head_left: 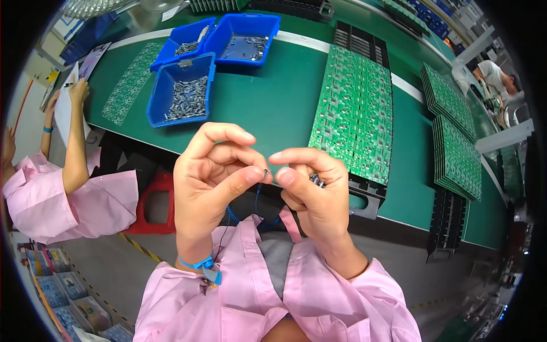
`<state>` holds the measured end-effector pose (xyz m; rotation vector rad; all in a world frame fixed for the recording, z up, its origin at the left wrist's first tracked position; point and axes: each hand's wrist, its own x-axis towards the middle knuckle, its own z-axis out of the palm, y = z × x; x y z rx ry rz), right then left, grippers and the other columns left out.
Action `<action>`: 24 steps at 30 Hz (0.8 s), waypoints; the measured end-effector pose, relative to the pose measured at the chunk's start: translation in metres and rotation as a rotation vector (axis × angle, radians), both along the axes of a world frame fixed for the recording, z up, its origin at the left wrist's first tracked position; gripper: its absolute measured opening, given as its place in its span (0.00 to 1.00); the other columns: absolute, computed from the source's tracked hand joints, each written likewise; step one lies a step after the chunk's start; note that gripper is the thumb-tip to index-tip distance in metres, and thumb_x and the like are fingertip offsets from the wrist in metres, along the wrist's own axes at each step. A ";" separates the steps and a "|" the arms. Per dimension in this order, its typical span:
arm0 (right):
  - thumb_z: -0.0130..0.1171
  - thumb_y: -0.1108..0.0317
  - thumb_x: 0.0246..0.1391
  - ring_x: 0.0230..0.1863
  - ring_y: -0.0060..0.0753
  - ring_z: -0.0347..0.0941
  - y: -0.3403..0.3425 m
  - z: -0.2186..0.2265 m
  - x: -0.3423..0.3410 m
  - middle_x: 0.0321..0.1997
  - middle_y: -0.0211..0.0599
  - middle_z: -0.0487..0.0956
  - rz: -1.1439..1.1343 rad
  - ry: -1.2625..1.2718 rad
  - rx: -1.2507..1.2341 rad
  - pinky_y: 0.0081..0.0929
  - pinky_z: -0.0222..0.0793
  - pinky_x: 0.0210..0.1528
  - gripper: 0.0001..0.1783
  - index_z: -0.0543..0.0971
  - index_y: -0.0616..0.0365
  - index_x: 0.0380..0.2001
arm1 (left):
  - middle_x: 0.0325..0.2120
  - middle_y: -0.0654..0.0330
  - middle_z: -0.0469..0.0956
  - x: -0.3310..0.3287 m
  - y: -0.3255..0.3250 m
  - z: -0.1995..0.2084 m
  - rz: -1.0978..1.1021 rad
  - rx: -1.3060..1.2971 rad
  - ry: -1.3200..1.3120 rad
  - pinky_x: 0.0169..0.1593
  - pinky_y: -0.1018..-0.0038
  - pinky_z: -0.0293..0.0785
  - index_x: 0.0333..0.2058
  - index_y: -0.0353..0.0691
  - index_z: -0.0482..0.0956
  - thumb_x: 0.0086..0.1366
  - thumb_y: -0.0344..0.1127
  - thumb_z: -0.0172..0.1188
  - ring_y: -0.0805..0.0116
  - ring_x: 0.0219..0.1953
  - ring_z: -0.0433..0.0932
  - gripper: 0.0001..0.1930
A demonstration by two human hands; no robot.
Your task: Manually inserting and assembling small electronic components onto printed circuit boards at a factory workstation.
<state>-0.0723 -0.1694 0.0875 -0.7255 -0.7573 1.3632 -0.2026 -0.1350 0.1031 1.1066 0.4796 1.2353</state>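
Observation:
My left hand (208,171), with a blue wrist strap (199,264) below it, pinches a tiny electronic component (266,171) between thumb and fingertips. Facing it, my right hand (323,196) curls around several small shiny metal components (317,180); its thumb and index fingertip are close to the left hand's fingertips. Both hands are raised in front of the green table's edge. Just beyond the left hand stands a blue bin (154,102) heaped with small silver parts. To the right of my right hand lies a panel of green circuit boards (356,108) in a black rack.
Two more blue bins (242,60) (171,48) with small parts stand behind the first. Another circuit board panel (132,85) lies at the left. Stacked green boards (456,154) are at the right. A person in a pink sleeve (102,194) works at the left, near a red stool (155,208).

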 end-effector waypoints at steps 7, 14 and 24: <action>0.59 0.75 0.41 0.11 0.08 0.46 0.003 0.000 0.003 0.08 0.16 0.56 -0.046 -0.112 0.045 0.08 0.42 0.14 0.04 0.78 0.59 0.25 | 0.25 0.54 0.73 0.003 0.002 -0.003 -0.031 0.081 0.041 0.33 0.84 0.70 0.36 0.33 0.65 0.47 0.15 0.54 0.72 0.27 0.73 0.16; 0.56 0.72 0.46 0.10 0.07 0.43 0.000 0.005 0.007 0.09 0.16 0.56 0.086 0.246 -0.076 0.08 0.38 0.12 0.06 0.75 0.60 0.30 | 0.25 0.55 0.73 0.020 0.003 -0.003 0.104 0.248 0.124 0.33 0.81 0.70 0.32 0.31 0.70 0.43 0.15 0.57 0.70 0.26 0.72 0.14; 0.46 0.68 0.54 0.09 0.08 0.39 0.011 0.035 0.051 0.09 0.16 0.52 0.034 0.349 -0.202 0.10 0.33 0.09 0.07 0.71 0.59 0.33 | 0.20 0.58 0.74 0.060 0.048 0.024 0.318 0.740 0.352 0.30 0.82 0.66 0.23 0.33 0.76 0.43 0.19 0.58 0.71 0.24 0.70 0.06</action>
